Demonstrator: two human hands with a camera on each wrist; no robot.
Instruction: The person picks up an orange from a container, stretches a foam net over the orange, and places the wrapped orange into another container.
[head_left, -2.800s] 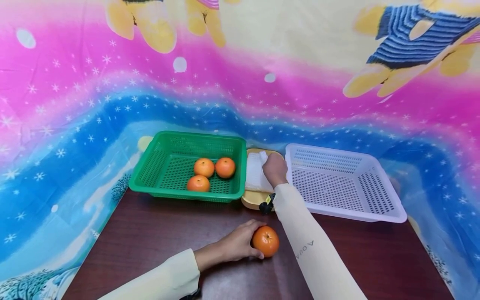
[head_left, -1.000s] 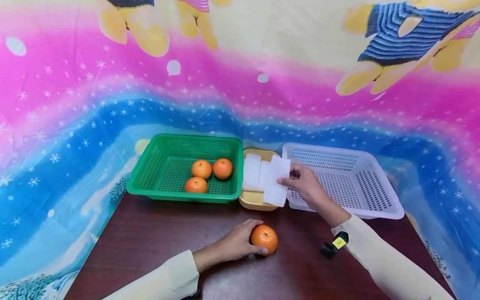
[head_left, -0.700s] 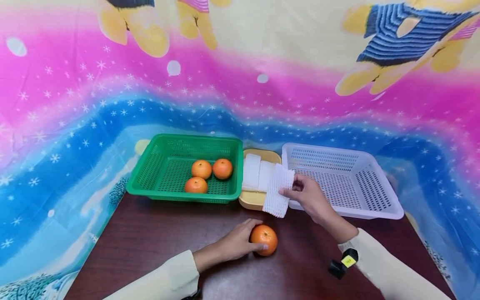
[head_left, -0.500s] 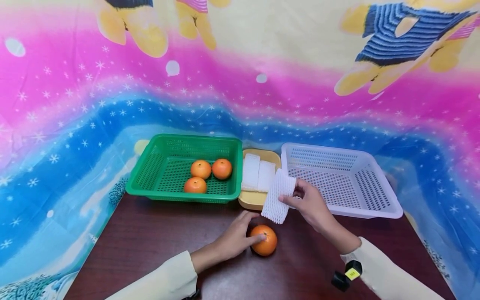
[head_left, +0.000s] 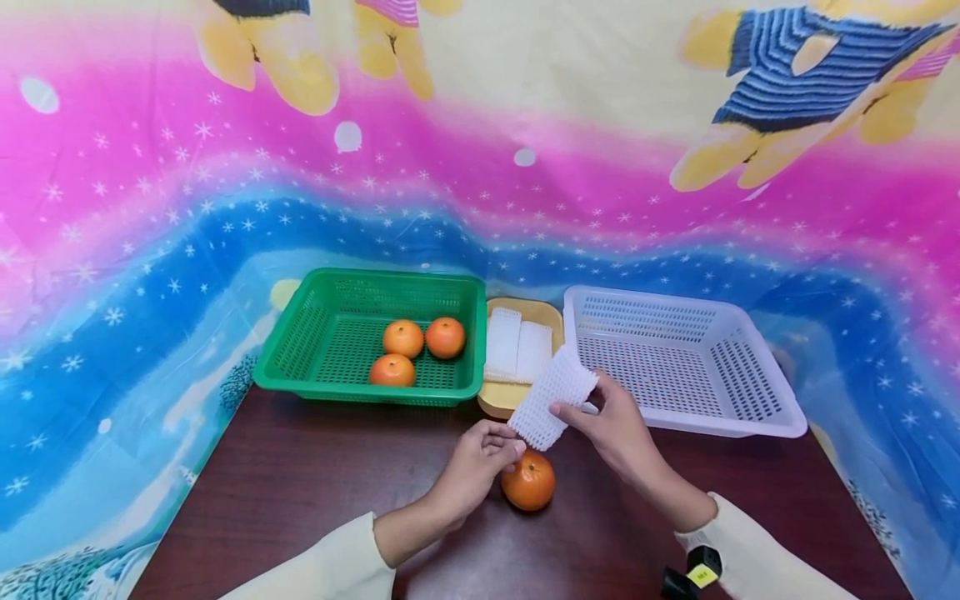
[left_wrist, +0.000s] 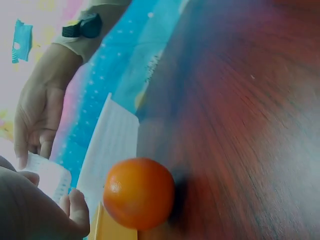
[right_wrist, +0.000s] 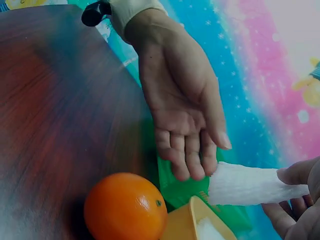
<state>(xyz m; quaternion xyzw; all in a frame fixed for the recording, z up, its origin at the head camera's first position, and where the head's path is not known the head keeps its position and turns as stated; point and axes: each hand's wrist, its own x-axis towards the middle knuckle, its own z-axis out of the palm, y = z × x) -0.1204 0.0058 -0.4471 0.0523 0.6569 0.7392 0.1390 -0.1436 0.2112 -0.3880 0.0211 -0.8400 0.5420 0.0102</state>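
My right hand (head_left: 618, 429) pinches a white foam net sleeve (head_left: 553, 398) between thumb and fingers, holding it tilted above the table. My left hand (head_left: 472, 467) is at the sleeve's lower end; in the right wrist view its loosely bent fingers (right_wrist: 192, 157) touch or nearly touch the sleeve's edge, with the thumb standing apart. Just below the sleeve, an orange (head_left: 529, 483) sits on the table, held by neither hand. Both wrist views show this orange (left_wrist: 140, 194) close up.
A green basket (head_left: 300, 379) with three oranges stands at back left. Beside it, a yellow tray (head_left: 504, 408) holds more foam net sleeves (head_left: 502, 342). A pale lilac basket (head_left: 780, 417) stands at back right. Patterned cloth hangs behind the dark wooden table (head_left: 300, 500).
My right hand has taken a foam net sleeve from the tray and brought it toward me, tilting it. My left hand has let go of the orange and risen to the sleeve's end.
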